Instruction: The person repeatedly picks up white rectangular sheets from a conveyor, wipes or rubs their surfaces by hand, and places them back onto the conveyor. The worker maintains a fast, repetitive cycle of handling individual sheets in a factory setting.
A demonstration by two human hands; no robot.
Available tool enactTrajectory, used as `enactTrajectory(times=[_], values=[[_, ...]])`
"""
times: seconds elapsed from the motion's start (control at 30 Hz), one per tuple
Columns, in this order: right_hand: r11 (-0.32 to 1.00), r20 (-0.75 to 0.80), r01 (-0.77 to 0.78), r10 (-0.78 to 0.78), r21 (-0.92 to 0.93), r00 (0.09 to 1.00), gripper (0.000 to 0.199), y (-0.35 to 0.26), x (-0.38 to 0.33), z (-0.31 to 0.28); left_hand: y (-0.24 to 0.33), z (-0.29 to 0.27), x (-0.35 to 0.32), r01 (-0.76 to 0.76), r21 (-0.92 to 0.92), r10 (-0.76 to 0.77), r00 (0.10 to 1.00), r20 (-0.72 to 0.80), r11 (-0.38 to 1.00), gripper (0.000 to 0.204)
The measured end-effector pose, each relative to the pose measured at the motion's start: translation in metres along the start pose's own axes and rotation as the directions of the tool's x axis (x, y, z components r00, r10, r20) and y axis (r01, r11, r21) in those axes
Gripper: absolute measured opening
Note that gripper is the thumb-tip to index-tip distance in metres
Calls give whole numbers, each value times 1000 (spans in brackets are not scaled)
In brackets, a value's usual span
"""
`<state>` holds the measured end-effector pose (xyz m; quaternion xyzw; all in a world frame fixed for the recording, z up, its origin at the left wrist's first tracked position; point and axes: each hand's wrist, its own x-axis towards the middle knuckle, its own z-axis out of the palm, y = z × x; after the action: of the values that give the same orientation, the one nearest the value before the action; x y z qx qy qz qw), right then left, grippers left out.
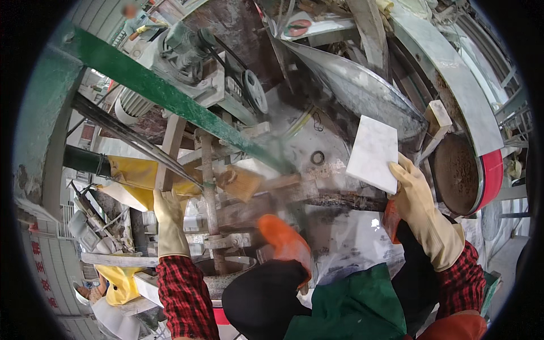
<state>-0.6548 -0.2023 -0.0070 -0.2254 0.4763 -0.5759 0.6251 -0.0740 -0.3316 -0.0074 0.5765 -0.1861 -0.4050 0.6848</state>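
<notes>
My right hand (422, 212), in a cream glove with a red plaid sleeve, holds a white marble tile (374, 153) by its lower right corner, tilted in front of a grey machine body. My left hand (170, 221), gloved the same way, reaches up and closes on the lower end of a slanted wooden bar (171, 148) beside a rusty upright pipe (208, 192). Between my arms is another person's hand in an orange glove (286, 242) with a black sleeve, just above green cloth (351, 306).
A brown round disc with a red rim (462, 173) spins or rests just right of the tile. A green steel beam (170, 96) crosses diagonally above a motor with a belt pulley (249, 90). Yellow sheeting (136, 170) hangs at the left.
</notes>
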Motion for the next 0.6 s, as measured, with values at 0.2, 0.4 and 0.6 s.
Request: enactTrajectory(times=[0.2,0.4,0.6], values=[[993,61,-73,79,-87,995,53,5,6,0,13,-29,54,8,-130,68,821,567,991,29],[996,-65,-45,40,-78,997,60,12,5,-17,-4,34,32,-33,147,0,976,219,989,42],[986,38,-84,79,142,996,53,11,4,4,25,-55,8,-1,259,-12,999,46,966,71]])
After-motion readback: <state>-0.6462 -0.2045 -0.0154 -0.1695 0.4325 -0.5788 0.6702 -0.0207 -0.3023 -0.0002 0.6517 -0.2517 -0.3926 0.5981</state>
